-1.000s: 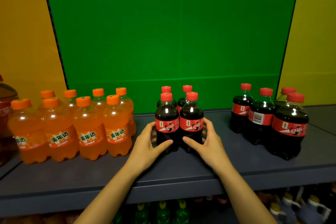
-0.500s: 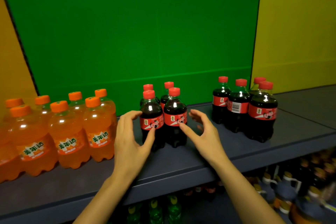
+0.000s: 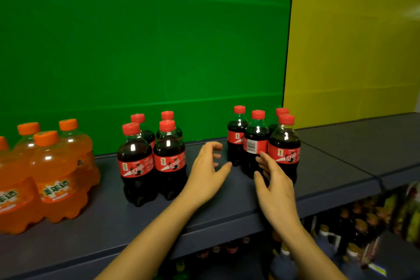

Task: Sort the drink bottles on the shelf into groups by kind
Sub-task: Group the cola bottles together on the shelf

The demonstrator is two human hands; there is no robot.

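Head view: left hand and right hand, fingers spread, empty, flank right cola cluster. Best cupped low, pushed together along shelf.

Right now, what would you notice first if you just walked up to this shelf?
The glowing orange soda bottles at the far left. Then two clusters of red-capped cola bottles, one in the middle and one further right, with the left hand and right hand open, reaching toward the right one.

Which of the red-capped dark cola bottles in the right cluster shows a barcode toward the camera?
The front-middle red-capped cola bottle of the right cluster: its red label shows a white barcode, while its neighbours show logos.
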